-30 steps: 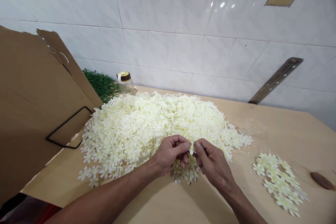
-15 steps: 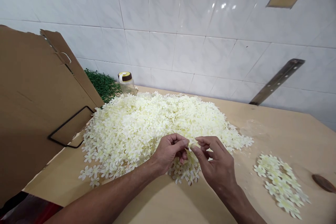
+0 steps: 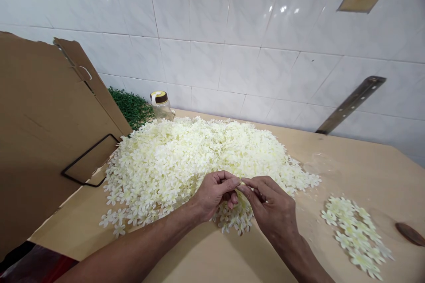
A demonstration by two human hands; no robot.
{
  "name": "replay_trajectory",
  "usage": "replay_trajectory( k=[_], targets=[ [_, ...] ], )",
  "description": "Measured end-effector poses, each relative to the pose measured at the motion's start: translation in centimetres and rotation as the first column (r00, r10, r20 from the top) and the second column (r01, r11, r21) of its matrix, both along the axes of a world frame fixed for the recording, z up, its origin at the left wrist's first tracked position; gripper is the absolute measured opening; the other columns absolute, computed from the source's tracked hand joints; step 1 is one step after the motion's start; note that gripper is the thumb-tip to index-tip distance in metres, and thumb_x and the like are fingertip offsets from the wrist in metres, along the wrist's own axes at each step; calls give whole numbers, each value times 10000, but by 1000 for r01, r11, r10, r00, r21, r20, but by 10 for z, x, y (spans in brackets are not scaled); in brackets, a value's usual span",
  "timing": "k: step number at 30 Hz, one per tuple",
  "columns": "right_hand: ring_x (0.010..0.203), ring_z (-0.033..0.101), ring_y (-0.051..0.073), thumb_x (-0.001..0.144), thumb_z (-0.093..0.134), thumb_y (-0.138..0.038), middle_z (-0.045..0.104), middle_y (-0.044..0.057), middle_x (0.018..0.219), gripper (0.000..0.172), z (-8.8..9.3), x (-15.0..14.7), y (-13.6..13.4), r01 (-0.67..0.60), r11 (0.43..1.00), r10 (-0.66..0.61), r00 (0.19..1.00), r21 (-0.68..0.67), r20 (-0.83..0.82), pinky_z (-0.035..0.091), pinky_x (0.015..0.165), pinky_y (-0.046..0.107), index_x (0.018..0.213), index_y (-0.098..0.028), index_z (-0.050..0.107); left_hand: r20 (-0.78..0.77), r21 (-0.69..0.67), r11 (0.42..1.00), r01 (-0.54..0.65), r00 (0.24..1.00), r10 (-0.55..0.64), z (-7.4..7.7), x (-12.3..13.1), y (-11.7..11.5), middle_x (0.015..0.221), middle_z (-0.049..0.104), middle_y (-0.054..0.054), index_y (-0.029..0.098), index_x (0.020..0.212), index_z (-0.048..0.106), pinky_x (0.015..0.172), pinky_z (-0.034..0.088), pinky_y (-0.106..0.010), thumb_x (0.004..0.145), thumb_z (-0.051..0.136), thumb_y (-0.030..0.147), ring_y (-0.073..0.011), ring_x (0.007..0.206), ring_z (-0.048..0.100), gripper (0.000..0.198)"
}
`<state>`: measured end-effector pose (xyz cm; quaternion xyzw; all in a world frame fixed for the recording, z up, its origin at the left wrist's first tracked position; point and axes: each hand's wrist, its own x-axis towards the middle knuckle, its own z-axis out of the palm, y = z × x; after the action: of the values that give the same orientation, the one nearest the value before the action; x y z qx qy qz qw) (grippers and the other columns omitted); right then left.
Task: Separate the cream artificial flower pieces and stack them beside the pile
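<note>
A broad heap of pale cream artificial flowers (image 3: 186,154) covers the middle of the table. Over its front edge my left hand (image 3: 215,194) is closed, thumb pressed against the bent fingers. My right hand (image 3: 277,205) meets it from the right, with thumb and forefinger pinched together. The fingertips of both hands touch or nearly touch. Whatever small thing lies between them is mostly hidden, with only a pale yellowish bit showing. Loose flowers lie just below and behind the hands.
A smaller flower cluster (image 3: 358,234) lies at the right, beside a dark brown oval object (image 3: 410,233). A cardboard box (image 3: 49,132) stands left, near a lidded clear bottle (image 3: 162,108) and green artificial foliage (image 3: 129,106). A metal bracket (image 3: 352,104) leans against the tiled wall (image 3: 206,66).
My right thumb and forefinger, apart before, have closed into a pinch and moved left to my left fingertips. My left hand has stayed almost still.
</note>
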<state>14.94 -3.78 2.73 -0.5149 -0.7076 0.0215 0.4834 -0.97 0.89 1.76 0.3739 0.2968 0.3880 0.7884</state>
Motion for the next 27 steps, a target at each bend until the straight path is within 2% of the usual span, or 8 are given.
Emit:
replay_trajectory(
  k=[8,15,18,21,24,27],
  targets=[
    [577,584,94,876,699,-227,666,13,753,54,2,3,-1,4,1000,-4,1000,5,14,485,564,217,848,-205,740,-9,7,998,57,998,-57,0,1,-1,528,621,-28,127,753,616,416,406,-191,791,738,453,-93,406,530,350],
    [745,667,137,929,607,-181,710,50,848,125,2,1,1,-30,999,29,999,13,43,527,676,234,939,-194,731,-2,3,999,45,999,-45,2,0,-1,531,621,-29,122,788,632,432,419,-193,764,765,443,-97,421,540,348],
    [764,685,151,932,606,-219,729,48,861,130,0,2,0,-18,999,19,1000,-42,17,538,690,244,940,-202,735,6,-4,999,41,999,-41,1,0,-1,532,620,-32,115,795,647,436,422,-195,739,787,429,-99,433,539,349],
    [690,689,157,918,632,-303,745,35,844,140,-2,6,0,3,987,-13,998,-161,-58,550,653,257,954,-222,741,15,-15,999,40,999,-40,0,0,0,534,617,-30,113,811,659,444,427,-196,720,801,434,-101,451,539,363],
    [588,666,143,900,654,-354,747,21,799,172,-3,8,-1,-43,961,2,989,-272,-151,551,597,253,979,-232,746,10,-23,999,42,999,-41,0,-1,1,534,616,-29,111,802,662,448,427,-194,717,803,443,-96,450,534,370],
    [635,678,145,889,668,-361,749,23,835,175,-1,8,-1,-85,953,31,982,-291,-184,548,593,241,974,-231,750,0,-26,999,32,1000,-32,1,-1,1,529,616,-26,113,783,660,442,418,-189,718,802,442,-86,431,523,364]
  ],
)
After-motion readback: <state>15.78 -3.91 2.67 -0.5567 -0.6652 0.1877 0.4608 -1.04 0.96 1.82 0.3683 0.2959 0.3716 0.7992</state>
